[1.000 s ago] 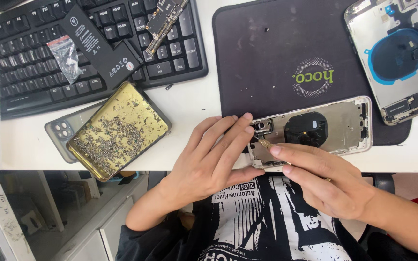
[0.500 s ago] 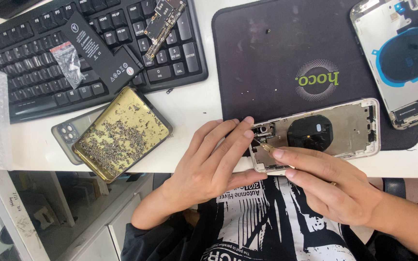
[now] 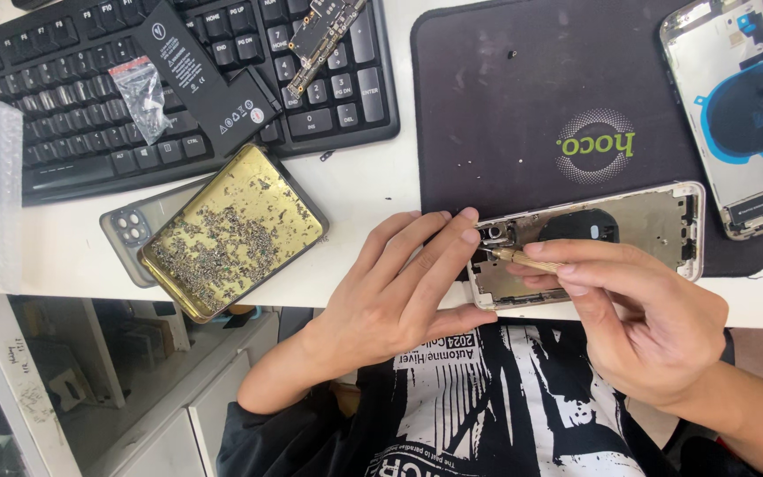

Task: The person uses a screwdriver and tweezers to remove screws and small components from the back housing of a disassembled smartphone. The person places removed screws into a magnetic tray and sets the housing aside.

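Note:
An opened phone housing (image 3: 655,225) lies at the table's front edge, partly on a black mat (image 3: 505,115). My left hand (image 3: 399,287) steadies its left end, fingers laid flat against the frame and thumb under the edge. My right hand (image 3: 638,314) grips a thin brass-coloured screwdriver (image 3: 527,259), its tip set into the housing's top-left corner near the camera opening. The lower part of the housing is hidden by both hands.
A gold tin tray (image 3: 231,234) holding several tiny screws rests on a phone back (image 3: 125,230). A black keyboard (image 3: 64,106) carries a battery (image 3: 209,79), a small plastic bag (image 3: 139,93) and a circuit board (image 3: 324,35). Another opened phone (image 3: 744,106) lies at far right.
The view has shifted slightly, so the table items sit lower and to the right. Both hands stay on the housing; my right hand now holds the screwdriver tip at the corner.

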